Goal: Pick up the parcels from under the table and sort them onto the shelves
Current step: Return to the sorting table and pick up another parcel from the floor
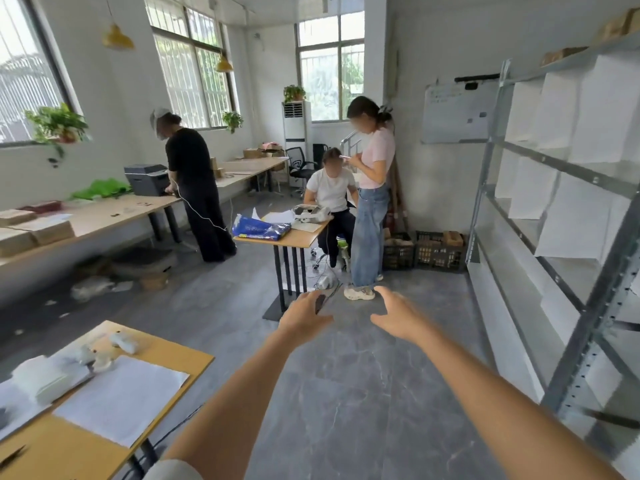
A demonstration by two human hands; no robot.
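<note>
Both my arms reach forward over the grey floor. My left hand (304, 315) has its fingers apart and holds nothing. My right hand (394, 315) is also open and empty, a little to its right. Several blurred parcels and bags (121, 268) lie on the floor under the long wooden table (114, 214) at the left, far from both hands. The metal shelves (554, 168) stand along the right wall, with white sheets hanging behind them and a few brown boxes (562, 55) on the top level.
A small desk (294, 237) with a blue packet stands ahead; one person sits behind it and another stands beside it. A third person stands at the long table. A near desk (173, 358) with papers is at lower left. Black crates (426, 251) sit by the far wall.
</note>
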